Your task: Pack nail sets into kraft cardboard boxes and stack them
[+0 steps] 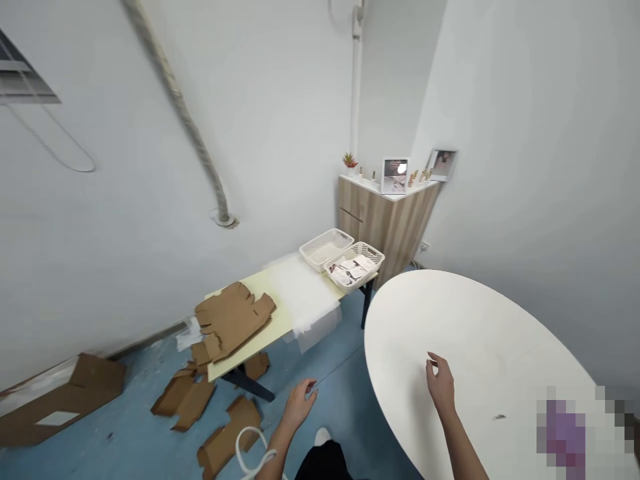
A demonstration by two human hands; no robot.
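The right hand [441, 385] hangs over the oval white table [465, 340], fingers loosely curled and holding nothing visible; whether it touches the tabletop cannot be told. The left hand [300, 405] is out over the blue floor [345, 407], its fingers curved and not clamped on anything large, though a small item at the fingertips cannot be ruled out. Just beside the left forearm lies a loop of white cord [253, 448].

Ahead of the left hand stands the bench [265, 333], which carries a die-cut cardboard blank [231, 319] lying flat and unfolded, and a translucent plastic sheet [303, 293]. At the far end of the bench sit two white plastic baskets [326, 250], one holding printed cards [351, 270]. Below the near end of the bench, more cardboard pieces [183, 400] lie on the floor, with a brown carton [63, 403] further left. Neither hand is on the cardboard; the bench's blank lies out of their grip.
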